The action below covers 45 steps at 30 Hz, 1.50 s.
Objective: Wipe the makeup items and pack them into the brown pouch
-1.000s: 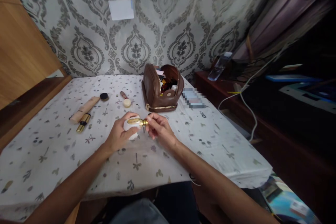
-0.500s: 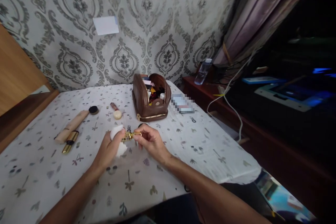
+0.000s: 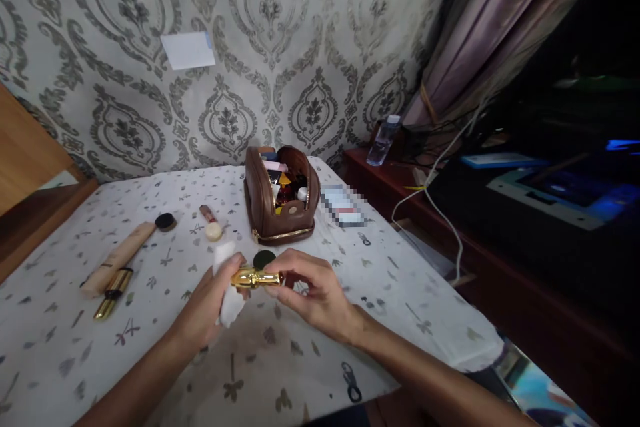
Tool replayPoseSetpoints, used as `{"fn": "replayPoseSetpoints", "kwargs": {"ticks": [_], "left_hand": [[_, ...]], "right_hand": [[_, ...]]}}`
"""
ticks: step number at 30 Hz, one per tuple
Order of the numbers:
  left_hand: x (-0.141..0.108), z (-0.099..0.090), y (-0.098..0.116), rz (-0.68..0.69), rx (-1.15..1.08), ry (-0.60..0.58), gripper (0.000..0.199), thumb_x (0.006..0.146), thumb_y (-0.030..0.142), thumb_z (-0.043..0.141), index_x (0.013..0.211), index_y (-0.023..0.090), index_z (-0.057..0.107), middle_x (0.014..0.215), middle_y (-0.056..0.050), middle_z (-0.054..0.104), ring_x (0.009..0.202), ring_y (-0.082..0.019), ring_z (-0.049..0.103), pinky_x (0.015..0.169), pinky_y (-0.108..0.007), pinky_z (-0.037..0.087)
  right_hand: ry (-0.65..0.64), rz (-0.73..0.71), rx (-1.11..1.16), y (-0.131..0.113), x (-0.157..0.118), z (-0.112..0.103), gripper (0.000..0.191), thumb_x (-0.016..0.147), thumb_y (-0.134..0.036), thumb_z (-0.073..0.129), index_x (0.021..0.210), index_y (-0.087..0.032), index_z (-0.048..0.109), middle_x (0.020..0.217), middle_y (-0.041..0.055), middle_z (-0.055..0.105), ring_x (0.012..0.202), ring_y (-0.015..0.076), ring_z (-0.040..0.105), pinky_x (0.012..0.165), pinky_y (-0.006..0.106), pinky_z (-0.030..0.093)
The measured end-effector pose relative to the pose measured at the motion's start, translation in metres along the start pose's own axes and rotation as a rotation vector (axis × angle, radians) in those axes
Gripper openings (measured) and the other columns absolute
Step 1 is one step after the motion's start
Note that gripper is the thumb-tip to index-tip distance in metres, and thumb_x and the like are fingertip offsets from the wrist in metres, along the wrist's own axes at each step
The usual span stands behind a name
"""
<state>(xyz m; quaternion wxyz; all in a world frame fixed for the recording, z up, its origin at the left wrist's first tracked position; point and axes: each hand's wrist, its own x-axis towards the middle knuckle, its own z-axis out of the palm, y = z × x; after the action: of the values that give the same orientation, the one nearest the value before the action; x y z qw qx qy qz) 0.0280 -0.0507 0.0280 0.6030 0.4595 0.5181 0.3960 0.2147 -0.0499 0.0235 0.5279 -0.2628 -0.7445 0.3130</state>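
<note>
A shiny gold tube (image 3: 256,278) lies level between my two hands above the table. My left hand (image 3: 213,297) is closed round its left end and also holds a crumpled white tissue (image 3: 231,307) against the palm. The thumb and fingers of my right hand (image 3: 313,290) pinch the tube's right end. Just behind the tube, a dark round lid (image 3: 263,258) lies on the cloth. Beyond it stands an open brown cosmetic bag (image 3: 283,203), filled with small items.
At the left of the patterned tablecloth (image 3: 165,307) lie a beige tube (image 3: 120,259), a gold-and-black tube (image 3: 113,293) and a black cap (image 3: 165,221). A cream round item (image 3: 213,231) lies near the middle. A blurred-out phone (image 3: 343,205) is right of the bag; a bottle (image 3: 383,141) stands farther back.
Both hands have come slightly nearer with the gold tube, and my right hand has shifted right. More of the dark lid behind them shows. The view has shifted a little.
</note>
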Motion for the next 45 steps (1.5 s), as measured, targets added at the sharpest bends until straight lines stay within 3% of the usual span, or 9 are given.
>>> {"fn": "replayPoseSetpoints", "kwargs": {"ticks": [3, 6, 8, 11, 15, 21, 32, 37, 45], "left_hand": [[0.006, 0.013, 0.013, 0.053, 0.128, -0.075, 0.055, 0.087, 0.068, 0.046, 0.067, 0.018, 0.053, 0.053, 0.004, 0.047, 0.048, -0.011, 0.042, 0.049, -0.022, 0.037], [0.022, 0.023, 0.029, 0.184, 0.350, -0.124, 0.050, 0.095, 0.060, 0.038, 0.104, 0.018, 0.063, 0.065, 0.002, 0.057, 0.054, -0.013, 0.051, 0.052, -0.022, 0.041], [0.037, 0.027, 0.039, 0.348, 0.615, -0.153, 0.044, 0.097, 0.044, 0.039, 0.131, 0.021, 0.055, 0.071, 0.001, 0.061, 0.058, -0.014, 0.054, 0.054, -0.022, 0.042], [0.062, 0.030, 0.049, 0.585, 1.112, -0.119, 0.063, 0.084, 0.014, 0.041, 0.147, 0.022, 0.040, 0.078, -0.001, 0.067, 0.059, -0.016, 0.057, 0.054, -0.023, 0.042], [0.084, 0.029, 0.044, 0.704, 1.494, -0.048, 0.080, 0.065, 0.003, 0.041, 0.144, 0.017, 0.041, 0.080, -0.003, 0.072, 0.062, -0.019, 0.063, 0.052, -0.025, 0.043], [0.087, 0.018, 0.024, 0.979, 1.432, -0.127, 0.083, 0.062, 0.002, 0.038, 0.143, 0.021, 0.040, 0.088, -0.001, 0.073, 0.069, -0.017, 0.069, 0.056, -0.023, 0.052], [0.084, 0.010, 0.019, 0.984, 1.567, -0.124, 0.077, 0.083, 0.001, 0.034, 0.157, 0.020, 0.024, 0.073, 0.001, 0.061, 0.056, -0.013, 0.058, 0.046, -0.020, 0.042], [0.082, 0.010, 0.020, 0.960, 1.627, -0.101, 0.080, 0.082, 0.000, 0.035, 0.158, 0.020, 0.021, 0.072, 0.001, 0.061, 0.056, -0.014, 0.057, 0.045, -0.022, 0.041], [0.087, 0.019, 0.021, 1.012, 1.546, -0.049, 0.081, 0.081, -0.004, 0.031, 0.158, 0.019, 0.020, 0.064, 0.003, 0.057, 0.048, -0.013, 0.051, 0.041, -0.022, 0.035]], "right_hand": [[0.075, 0.106, 0.099, -0.004, 0.003, -0.022, 0.016, 0.088, -0.028, 0.071, 0.101, -0.020, 0.071, 0.086, 0.0031, 0.071, 0.071, 0.0121, 0.066, 0.061, 0.024, 0.054], [0.176, 0.199, 0.145, -0.007, 0.013, -0.052, 0.017, 0.087, -0.028, 0.071, 0.103, -0.021, 0.071, 0.074, -0.0006, 0.070, 0.057, 0.0097, 0.063, 0.049, 0.021, 0.050], [0.283, 0.215, 0.094, -0.008, 0.025, -0.074, 0.018, 0.088, -0.029, 0.071, 0.103, -0.021, 0.070, 0.067, -0.0018, 0.068, 0.052, 0.0097, 0.061, 0.044, 0.019, 0.046], [0.414, 0.193, -0.042, -0.004, 0.046, -0.102, 0.017, 0.088, -0.030, 0.071, 0.101, -0.020, 0.070, 0.069, -0.0012, 0.069, 0.052, 0.0095, 0.060, 0.044, 0.020, 0.047], [0.383, 0.133, -0.188, 0.015, 0.070, -0.119, 0.018, 0.086, -0.031, 0.073, 0.101, -0.020, 0.070, 0.080, 0.0004, 0.071, 0.057, 0.0099, 0.063, 0.050, 0.022, 0.052], [0.220, 0.066, -0.249, 0.053, 0.089, -0.119, 0.017, 0.090, -0.028, 0.069, 0.105, -0.020, 0.070, 0.087, 0.0016, 0.072, 0.064, 0.0104, 0.064, 0.056, 0.022, 0.052], [-0.044, 0.055, -0.252, 0.070, 0.104, -0.117, 0.011, 0.090, -0.020, 0.065, 0.100, -0.020, 0.071, 0.084, 0.0001, 0.073, 0.068, 0.0114, 0.064, 0.060, 0.023, 0.050], [-0.015, 0.046, -0.338, 0.070, 0.110, -0.126, 0.010, 0.090, -0.022, 0.066, 0.099, -0.023, 0.071, 0.094, -0.0007, 0.076, 0.066, 0.0102, 0.063, 0.057, 0.022, 0.050], [0.158, 0.164, -0.247, 0.068, 0.113, -0.134, 0.014, 0.084, -0.027, 0.075, 0.097, -0.030, 0.075, 0.083, -0.0021, 0.071, 0.067, 0.0144, 0.064, 0.054, 0.026, 0.049]]}}
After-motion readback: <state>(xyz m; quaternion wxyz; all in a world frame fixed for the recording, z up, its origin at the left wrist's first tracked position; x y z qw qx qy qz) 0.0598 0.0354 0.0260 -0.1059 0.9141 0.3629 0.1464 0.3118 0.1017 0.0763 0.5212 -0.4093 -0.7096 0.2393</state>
